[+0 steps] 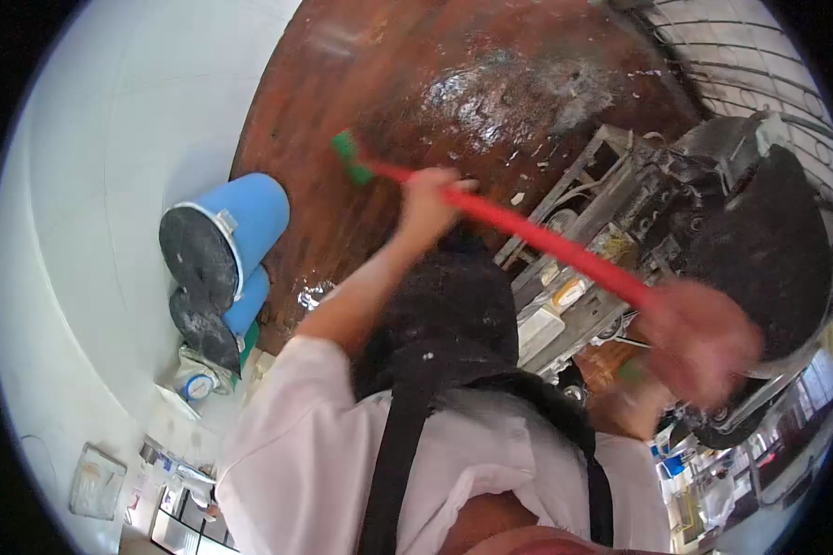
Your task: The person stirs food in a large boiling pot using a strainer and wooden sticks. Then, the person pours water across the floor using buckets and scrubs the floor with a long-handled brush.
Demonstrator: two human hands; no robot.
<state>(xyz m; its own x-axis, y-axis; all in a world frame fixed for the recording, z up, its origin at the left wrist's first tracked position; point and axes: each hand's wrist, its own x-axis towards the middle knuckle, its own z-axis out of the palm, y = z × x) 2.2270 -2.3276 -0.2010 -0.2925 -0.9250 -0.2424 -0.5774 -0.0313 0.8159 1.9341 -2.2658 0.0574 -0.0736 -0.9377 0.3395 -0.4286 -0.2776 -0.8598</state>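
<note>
A broom with a long red handle (551, 242) and a small green head (350, 157) runs slantwise across the view. My left hand (428, 205) is closed round the handle near the head end. At the other end, on the right, my right hand (699, 347) is closed on the handle and smeared by motion. The green head is over the wet red-brown floor (416, 83); whether it touches the floor I cannot tell.
Two blue barrels with dark lids (250, 217) stand by the white wall (120, 139) on the left. A dirty metal machine (611, 222) stands close on the right, with a large dark cover (759, 240). Bits of debris and wet patches lie on the floor ahead.
</note>
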